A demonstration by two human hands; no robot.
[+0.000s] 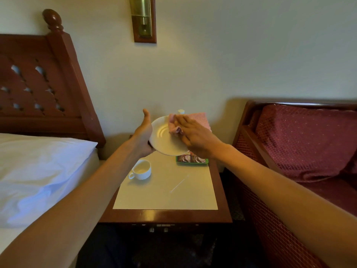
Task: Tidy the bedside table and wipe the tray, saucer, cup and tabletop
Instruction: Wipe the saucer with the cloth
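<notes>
At 9 o'clock lies a bed with a white sheet (38,171), cut off by the frame, with a dark carved wooden headboard (38,84) above it. The left hand (144,136) holds a white round ceramic saucer (164,142) by its 9 o'clock rim, lifted off the table and tilted toward the camera. The thumb points up and the fingers are hidden behind the saucer. Below it, a white ceramic cup (141,170) stands upright at 10 o'clock on the pale tabletop (166,198) with its handle toward the bed.

A thin white stick (178,183) lies near the middle of the tabletop. The right hand (193,136) lies flat, fingers straight, pressing a pink woven cloth (197,120) against the saucer's 2 o'clock rim; its thumb is out of sight. A small white cap (181,111) peeks out behind the cloth, too hidden to identify. At 1 o'clock on the tabletop sits a small green tray (192,160) with patterned packets, half covered by the saucer and wrist. A brass wall lamp (144,18) is cut off at 12 o'clock, and a maroon cushioned sofa (299,142) stands at 3 o'clock.
</notes>
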